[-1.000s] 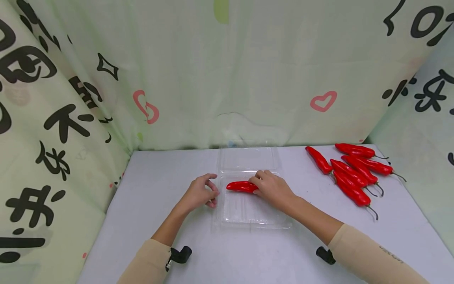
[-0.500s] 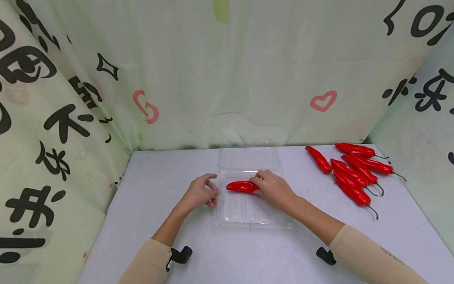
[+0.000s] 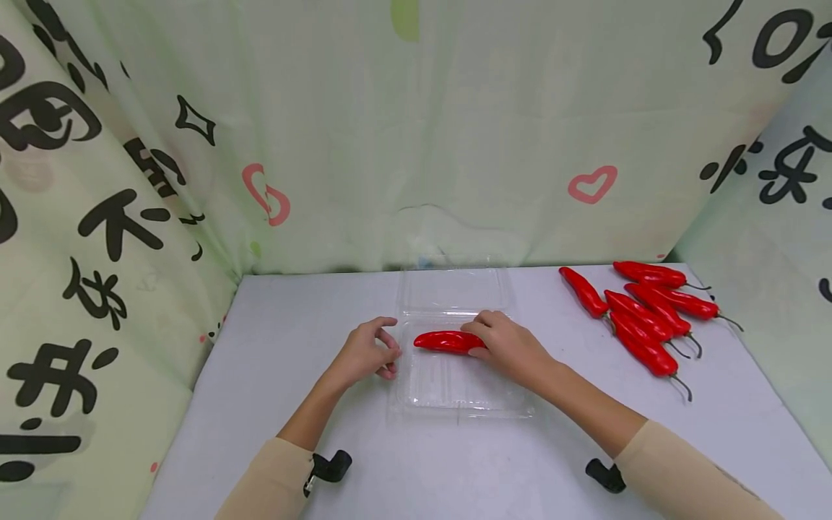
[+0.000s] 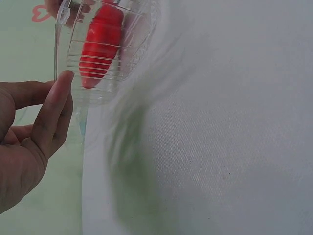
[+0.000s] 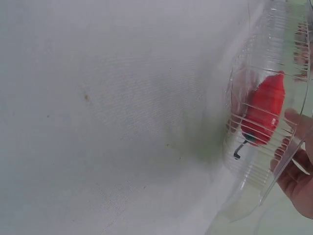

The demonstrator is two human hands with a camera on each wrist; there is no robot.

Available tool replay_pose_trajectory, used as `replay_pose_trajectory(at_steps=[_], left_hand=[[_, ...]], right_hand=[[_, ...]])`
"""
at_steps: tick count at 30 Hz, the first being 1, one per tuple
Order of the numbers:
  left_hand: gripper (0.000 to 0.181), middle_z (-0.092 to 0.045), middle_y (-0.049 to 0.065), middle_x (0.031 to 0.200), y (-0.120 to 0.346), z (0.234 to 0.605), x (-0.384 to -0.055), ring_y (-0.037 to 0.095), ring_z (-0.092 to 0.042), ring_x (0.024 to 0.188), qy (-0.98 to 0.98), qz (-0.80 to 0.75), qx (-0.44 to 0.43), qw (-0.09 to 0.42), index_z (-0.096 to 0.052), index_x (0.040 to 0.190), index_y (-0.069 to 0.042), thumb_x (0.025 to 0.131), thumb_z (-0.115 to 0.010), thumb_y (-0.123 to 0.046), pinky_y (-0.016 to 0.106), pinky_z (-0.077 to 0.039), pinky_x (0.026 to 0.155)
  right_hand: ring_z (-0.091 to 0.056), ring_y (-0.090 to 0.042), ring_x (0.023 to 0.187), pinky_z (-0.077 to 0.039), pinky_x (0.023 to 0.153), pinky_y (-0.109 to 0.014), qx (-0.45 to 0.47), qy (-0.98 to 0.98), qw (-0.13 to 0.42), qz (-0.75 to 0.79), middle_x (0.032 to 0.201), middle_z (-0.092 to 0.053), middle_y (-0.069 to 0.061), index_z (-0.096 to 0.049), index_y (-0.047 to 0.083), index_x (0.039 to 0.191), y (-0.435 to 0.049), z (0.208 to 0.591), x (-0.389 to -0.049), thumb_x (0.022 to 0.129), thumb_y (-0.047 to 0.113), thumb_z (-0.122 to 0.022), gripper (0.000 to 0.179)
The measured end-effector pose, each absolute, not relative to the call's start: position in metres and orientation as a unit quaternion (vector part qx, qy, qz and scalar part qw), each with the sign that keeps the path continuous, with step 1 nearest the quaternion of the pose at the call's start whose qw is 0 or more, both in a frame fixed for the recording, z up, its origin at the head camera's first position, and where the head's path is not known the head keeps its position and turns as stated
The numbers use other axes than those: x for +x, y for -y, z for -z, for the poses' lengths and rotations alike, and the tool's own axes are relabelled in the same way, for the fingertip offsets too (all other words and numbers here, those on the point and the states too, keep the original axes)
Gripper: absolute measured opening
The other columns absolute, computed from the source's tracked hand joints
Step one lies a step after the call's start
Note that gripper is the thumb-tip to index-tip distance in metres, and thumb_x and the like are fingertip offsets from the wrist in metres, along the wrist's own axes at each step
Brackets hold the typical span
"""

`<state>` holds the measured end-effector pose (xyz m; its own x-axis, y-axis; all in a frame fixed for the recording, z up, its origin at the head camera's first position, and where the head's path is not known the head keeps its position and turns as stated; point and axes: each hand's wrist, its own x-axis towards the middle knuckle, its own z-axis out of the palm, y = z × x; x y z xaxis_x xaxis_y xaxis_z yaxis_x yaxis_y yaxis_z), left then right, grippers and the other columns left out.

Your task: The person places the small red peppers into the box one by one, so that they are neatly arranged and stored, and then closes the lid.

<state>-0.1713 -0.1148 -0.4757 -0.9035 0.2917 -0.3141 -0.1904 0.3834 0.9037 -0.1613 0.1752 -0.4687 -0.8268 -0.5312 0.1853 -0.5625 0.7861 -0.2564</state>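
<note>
1. Right hand (image 3: pixel 513 348) rests at the stem end of a red pepper (image 3: pixel 447 341). Fingers are curled loosely over that end. Whether they pinch it or only touch it, cannot tell from the head view. The right wrist view shows the pepper (image 5: pixel 264 110) through the ribbed plastic with fingertips (image 5: pixel 296 169) beside it, not clearly clamped.
2. The pepper lies on its side inside the clear clamshell tray (image 3: pixel 455 404), in the far part of the base. Its tip points toward the left hand and the stem sits under the right hand.
3. Left hand (image 3: pixel 365 354) sits just beside the tray's left edge, fingers loosely curled, holding nothing. In the left wrist view a fingertip (image 4: pixel 62 81) meets the tray rim (image 4: pixel 73 29). Contact is light; it looks like steadying, not gripping.
4. Change over the last second: the right hand has slid slightly back toward the tray's right side, exposing more of the pepper. The pepper itself has barely shifted and the left hand has not moved.
5. Judgement: the pepper is down in the tray and the right hand looks to be letting go. The placement reads as done or nearly so.
6. The tray lid (image 3: pixel 453 289) lies open flat behind the base.
7. A cluster of more red peppers (image 3: pixel 640 310) lies on the table (image 3: pixel 273 339) well to the right of the tray, stems pointing right.
</note>
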Motion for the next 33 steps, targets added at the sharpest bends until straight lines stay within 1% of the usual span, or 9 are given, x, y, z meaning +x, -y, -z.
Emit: replay_pose_trajectory(at_steps=[5,9,15,18,27,33], left_hand=[[0.063,-0.064,0.018,0.105,0.115,0.475,-0.171,0.023,-0.071,0.061,-0.804,-0.552,0.032,0.218,-0.045,0.151,-0.003,0.093,-0.071,0.001,0.034,-0.064,0.060],[0.064,-0.064,0.019,0.106,0.115,0.475,-0.170,0.023,-0.071,0.061,-0.804,-0.551,0.031,0.219,-0.045,0.151,-0.003,0.093,-0.071,0.001,0.034,-0.064,0.060],[0.064,-0.064,0.021,0.108,0.115,0.476,-0.171,0.030,-0.072,0.066,-0.804,-0.551,0.031,0.222,-0.045,0.152,-0.004,0.094,-0.071,0.000,0.034,-0.064,0.060],[0.063,-0.064,0.021,0.109,0.115,0.477,-0.172,0.032,-0.073,0.067,-0.805,-0.550,0.030,0.222,-0.045,0.151,-0.005,0.094,-0.071,-0.001,0.034,-0.064,0.060],[0.064,-0.064,0.020,0.108,0.114,0.477,-0.173,0.033,-0.073,0.069,-0.806,-0.547,0.025,0.224,-0.045,0.152,-0.005,0.094,-0.071,-0.001,0.034,-0.064,0.060],[0.064,-0.064,0.017,0.106,0.114,0.477,-0.173,0.032,-0.073,0.068,-0.809,-0.544,0.023,0.222,-0.045,0.152,-0.005,0.094,-0.072,-0.002,0.034,-0.064,0.060]], right_hand=[[-0.065,-0.024,0.109,-0.064,0.088,-0.038,0.280,0.945,0.046,-0.165,0.117,-0.068,-0.008,-0.071,0.013,0.126,-0.180,0.464,-0.158,0.080,0.017,-0.090,0.050],[-0.065,-0.026,0.112,-0.063,0.090,-0.040,0.282,0.942,0.054,-0.173,0.120,-0.068,-0.009,-0.070,0.013,0.127,-0.188,0.460,-0.155,0.081,0.016,-0.089,0.050],[-0.065,-0.028,0.114,-0.062,0.092,-0.043,0.280,0.937,0.075,-0.196,0.123,-0.067,-0.010,-0.068,0.012,0.129,-0.207,0.454,-0.152,0.082,0.014,-0.088,0.050],[-0.065,-0.029,0.115,-0.062,0.092,-0.045,0.271,0.937,0.090,-0.201,0.124,-0.067,-0.011,-0.067,0.011,0.131,-0.218,0.450,-0.151,0.081,0.015,-0.089,0.055],[-0.064,-0.036,0.116,-0.062,0.086,-0.053,0.220,0.949,0.129,-0.187,0.126,-0.066,-0.017,-0.063,0.007,0.134,-0.259,0.448,-0.144,0.076,0.014,-0.092,0.065],[-0.061,-0.041,0.118,-0.062,0.084,-0.058,0.179,0.957,0.123,-0.193,0.129,-0.064,-0.021,-0.061,0.006,0.136,-0.287,0.448,-0.138,0.074,0.014,-0.093,0.071]])
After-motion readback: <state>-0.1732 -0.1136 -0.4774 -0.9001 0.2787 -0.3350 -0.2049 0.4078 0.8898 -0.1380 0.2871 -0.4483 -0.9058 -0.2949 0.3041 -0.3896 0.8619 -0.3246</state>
